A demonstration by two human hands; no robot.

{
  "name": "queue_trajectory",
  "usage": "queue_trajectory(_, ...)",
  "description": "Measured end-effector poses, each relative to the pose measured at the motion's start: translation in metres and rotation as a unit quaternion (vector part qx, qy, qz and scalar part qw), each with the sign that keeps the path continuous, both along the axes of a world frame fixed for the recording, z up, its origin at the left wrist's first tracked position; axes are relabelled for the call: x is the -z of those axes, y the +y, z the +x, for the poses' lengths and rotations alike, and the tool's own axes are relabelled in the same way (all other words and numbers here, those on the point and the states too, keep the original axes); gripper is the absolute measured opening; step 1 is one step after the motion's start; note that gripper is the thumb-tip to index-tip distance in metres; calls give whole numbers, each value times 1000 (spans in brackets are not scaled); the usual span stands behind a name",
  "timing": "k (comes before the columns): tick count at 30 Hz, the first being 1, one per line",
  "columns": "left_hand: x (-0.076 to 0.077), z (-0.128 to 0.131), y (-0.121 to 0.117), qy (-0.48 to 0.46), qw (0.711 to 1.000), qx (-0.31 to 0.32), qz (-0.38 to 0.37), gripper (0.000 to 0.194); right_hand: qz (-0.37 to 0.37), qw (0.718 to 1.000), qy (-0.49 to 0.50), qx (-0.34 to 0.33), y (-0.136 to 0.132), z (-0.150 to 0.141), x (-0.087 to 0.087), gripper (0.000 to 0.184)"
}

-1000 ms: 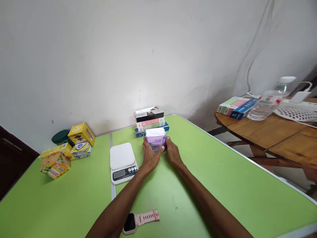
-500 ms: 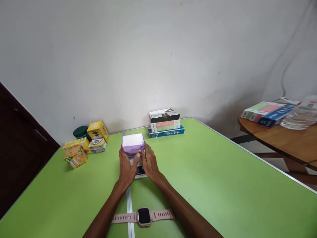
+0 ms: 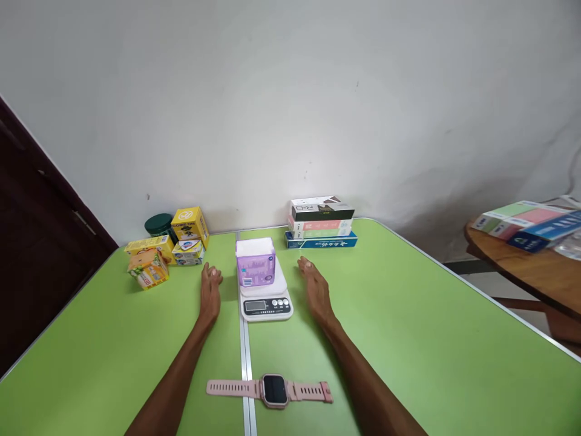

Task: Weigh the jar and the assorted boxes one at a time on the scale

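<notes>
A purple plastic-wrapped pack with a white top stands on the white kitchen scale, whose display and buttons face me. To the left of the scale, apart from the pack, is my left hand, empty, its fingers loosely extended. My right hand is on the other side, also empty and not touching the pack or scale. A pink smartwatch lies flat in front, between my forearms.
Stacked boxes sit at the back by the wall. On the left is a group of yellow boxes with a dark green lidded container. A wooden side table to the right bears more boxes.
Both hands carried the purple pack left onto the scale, then let go and moved apart to either side. The view has turned left.
</notes>
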State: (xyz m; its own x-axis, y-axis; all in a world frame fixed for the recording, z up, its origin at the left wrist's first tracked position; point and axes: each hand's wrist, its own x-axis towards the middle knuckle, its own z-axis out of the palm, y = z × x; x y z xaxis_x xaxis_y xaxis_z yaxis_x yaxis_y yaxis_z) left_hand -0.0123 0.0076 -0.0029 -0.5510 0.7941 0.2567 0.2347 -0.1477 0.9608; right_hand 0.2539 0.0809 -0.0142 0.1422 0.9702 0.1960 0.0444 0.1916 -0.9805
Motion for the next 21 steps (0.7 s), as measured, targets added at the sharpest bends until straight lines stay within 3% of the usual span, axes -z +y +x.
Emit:
queue_trajectory(3,4,-3,2,-44,999,-4,-9,76,13,1000,-27,9,-2,-1,3,77)
queue_trajectory(11,2,4,-9,-35,999,5,-24,80,14,999,-31,9,-8,-3,-3,85)
queue_trajectory(21,0,0,-7,-9,1000,5,-26,72,-15,997,68,24,-6,-6,0,95)
